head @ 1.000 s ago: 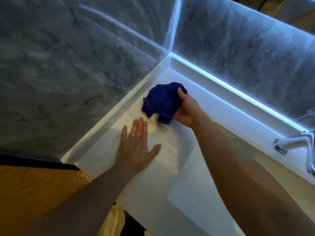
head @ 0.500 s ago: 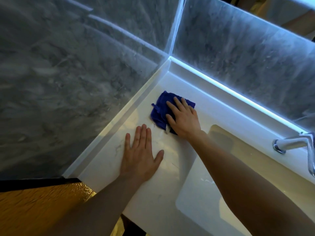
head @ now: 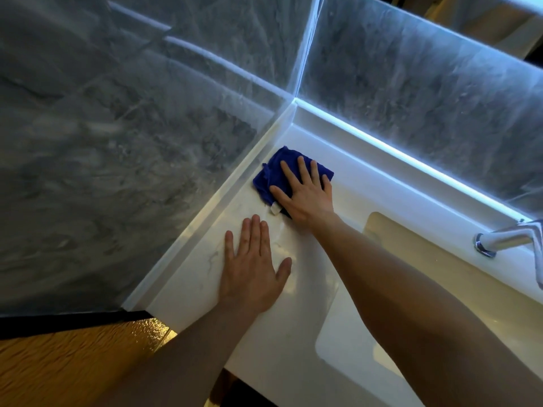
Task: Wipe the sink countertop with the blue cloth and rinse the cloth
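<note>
Right hand (head: 305, 195), a second ago clutching bunched blue cloth (head: 271, 174), now flat, fingers spread, pressing it on countertop (head: 346, 183) beside left wall upstand, near corner. Left hand (head: 252, 265) empty, palm flat. Wiping begun; rinse pending.

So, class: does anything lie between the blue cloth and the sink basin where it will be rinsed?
Nothing visible does. The blue cloth lies under the right hand near the corner; bare countertop separates it from the basin. The left hand rests off to the side.
</note>
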`<state>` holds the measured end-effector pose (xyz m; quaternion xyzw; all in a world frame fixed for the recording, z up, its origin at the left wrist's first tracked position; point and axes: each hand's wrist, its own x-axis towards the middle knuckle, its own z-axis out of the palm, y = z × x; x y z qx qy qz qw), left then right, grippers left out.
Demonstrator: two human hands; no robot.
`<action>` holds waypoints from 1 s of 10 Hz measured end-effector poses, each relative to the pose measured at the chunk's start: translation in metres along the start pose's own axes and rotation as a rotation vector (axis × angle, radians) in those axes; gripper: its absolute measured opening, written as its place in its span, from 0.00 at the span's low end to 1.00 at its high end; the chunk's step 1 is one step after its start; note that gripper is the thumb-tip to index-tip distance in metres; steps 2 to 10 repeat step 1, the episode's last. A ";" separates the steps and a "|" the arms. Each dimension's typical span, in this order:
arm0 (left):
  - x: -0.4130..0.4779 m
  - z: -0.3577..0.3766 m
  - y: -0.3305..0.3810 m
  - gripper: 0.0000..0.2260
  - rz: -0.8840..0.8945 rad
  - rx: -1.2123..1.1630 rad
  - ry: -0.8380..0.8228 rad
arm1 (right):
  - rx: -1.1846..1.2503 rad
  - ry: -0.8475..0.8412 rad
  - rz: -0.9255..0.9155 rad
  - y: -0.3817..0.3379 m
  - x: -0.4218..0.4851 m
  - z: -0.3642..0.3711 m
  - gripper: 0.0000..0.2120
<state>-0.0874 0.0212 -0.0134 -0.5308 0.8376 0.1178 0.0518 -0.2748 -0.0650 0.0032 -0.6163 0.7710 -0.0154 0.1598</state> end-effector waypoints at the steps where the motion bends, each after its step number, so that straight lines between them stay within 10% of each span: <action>1: -0.001 0.001 0.001 0.41 -0.010 -0.003 0.034 | 0.075 0.039 -0.012 0.007 -0.017 -0.001 0.35; 10: -0.001 0.001 0.001 0.41 -0.010 -0.003 0.034 | 0.075 0.039 -0.012 0.007 -0.017 -0.001 0.35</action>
